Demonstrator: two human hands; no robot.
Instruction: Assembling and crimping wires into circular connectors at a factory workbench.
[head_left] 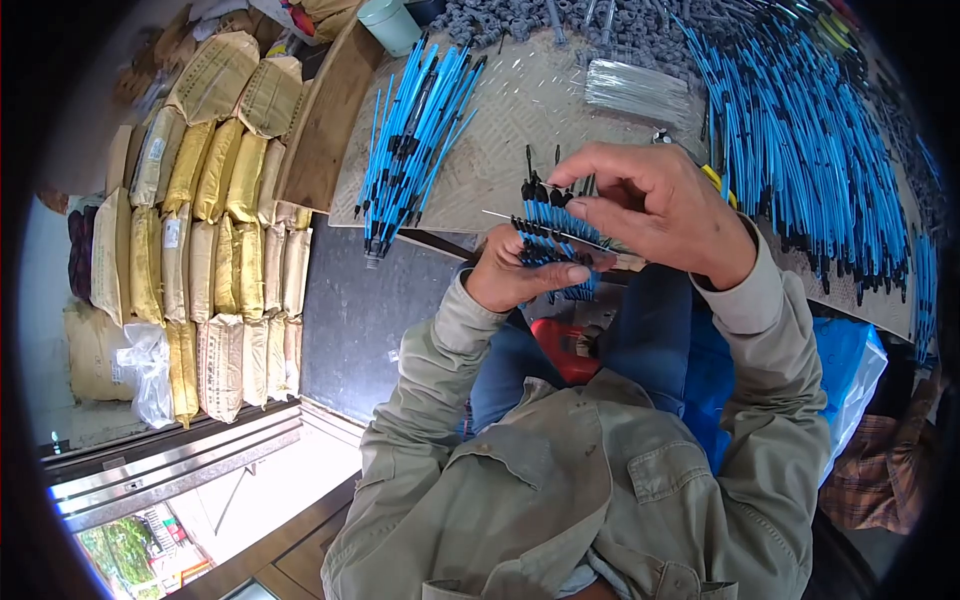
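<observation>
My left hand (pixel 520 272) is closed round a bundle of thin blue rods with black ends (pixel 545 238), held above my lap at the table's front edge. A thin metal wire sticks out past the bundle's left side. Over the bundle curls my right hand (pixel 665 205), its thumb and forefinger close together by the black ends. What lies between those fingertips is too small to make out. Left of the hands, a fanned pile of blue rods with black fittings (pixel 415 140) lies on the table, its near end reaching over the edge.
A bunch of thin clear rods (pixel 638 92) lies beyond my hands. Many grey plastic parts (pixel 490 22) cover the far edge near a pale green cup (pixel 390 27). A large heap of blue rods (pixel 810 150) fills the right. Stacked yellow-brown sacks (pixel 240 190) stand left behind a wooden board (pixel 325 115).
</observation>
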